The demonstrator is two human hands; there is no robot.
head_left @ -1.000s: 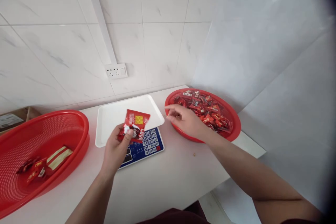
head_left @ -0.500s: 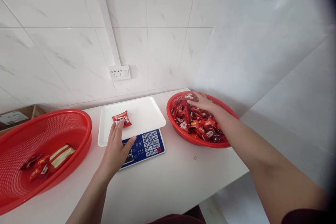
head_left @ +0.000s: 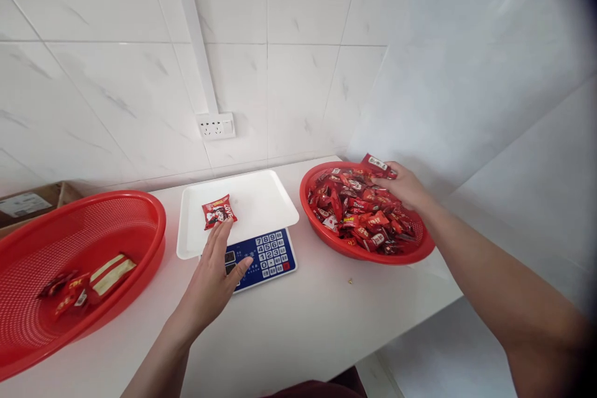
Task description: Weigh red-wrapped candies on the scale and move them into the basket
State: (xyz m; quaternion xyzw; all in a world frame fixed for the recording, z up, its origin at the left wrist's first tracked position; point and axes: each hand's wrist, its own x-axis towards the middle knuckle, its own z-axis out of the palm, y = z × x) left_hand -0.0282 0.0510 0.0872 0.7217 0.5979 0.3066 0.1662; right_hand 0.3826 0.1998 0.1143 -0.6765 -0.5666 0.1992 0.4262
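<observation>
Over the right red basket (head_left: pixel 326 239), my right hand (head_left: pixel 405 186) grips a red candy packet (head_left: pixel 377 165) between thumb and fingers. Many red wrapped candies (head_left: pixel 359 205) fill that basket below it. My left hand (head_left: pixel 212 273) hovers with fingers stretched out, thumb apart, over the near left side of the digital scale (head_left: pixel 265 261). Its blue keypad panel is partly covered by this hand. On the scale's white tray (head_left: pixel 261 199) lies one red packet marked LOVE (head_left: pixel 217 211), just beyond my left fingertips.
At the left stands another red basket (head_left: pixel 140 217) with several packets (head_left: pixel 84 289) in it, one cream-striped. A cardboard box (head_left: pixel 58 196) sits behind it. A wall socket (head_left: pixel 216 126) is above the scale. A tiny crumb (head_left: pixel 350 281) lies on the white table (head_left: pixel 298 329).
My right hand has moved right and turned within the basket area, and a red candy packet now shows clearly in its grip. My left hand has shifted slightly right and down.
</observation>
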